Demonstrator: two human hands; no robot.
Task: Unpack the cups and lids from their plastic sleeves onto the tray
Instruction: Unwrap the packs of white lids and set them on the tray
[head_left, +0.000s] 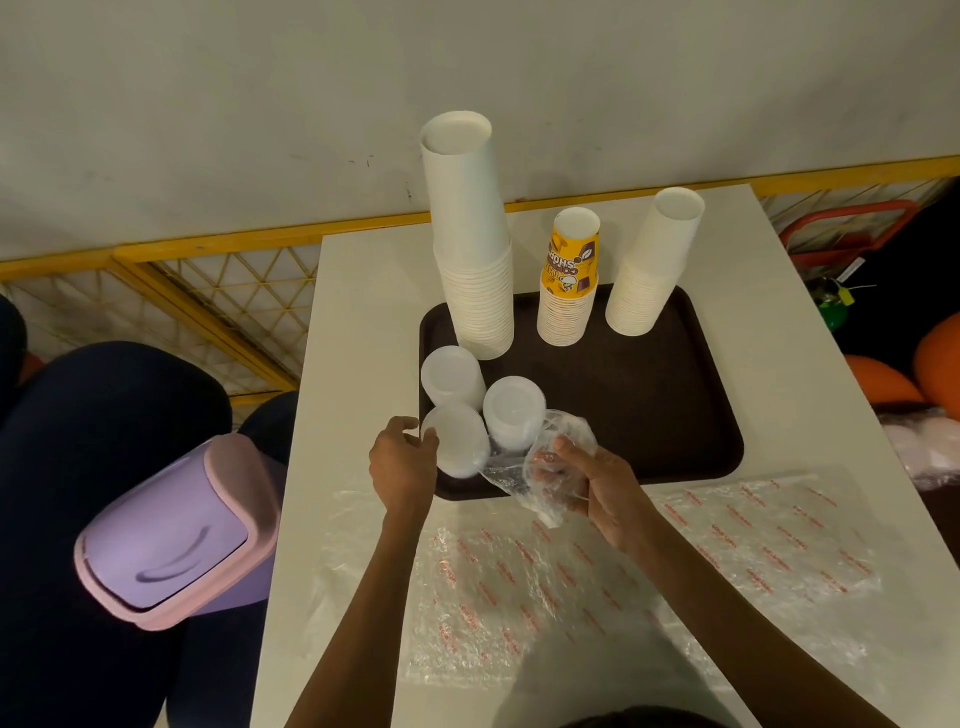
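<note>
A dark brown tray lies on the white table. At its back stand a tall white cup stack, a yellow printed cup stack and a shorter white cup stack, all upside down. Three stacks of white lids sit at the tray's front left: one behind, one in the middle, one at the front. My left hand curls against the side of the front lid stack. My right hand grips a crumpled clear plastic sleeve just right of that stack.
Empty clear sleeves with red print lie spread over the table's near half. A purple and pink swing-lid bin stands off the table's left edge. A yellow wire rack runs behind; orange balls lie at the right.
</note>
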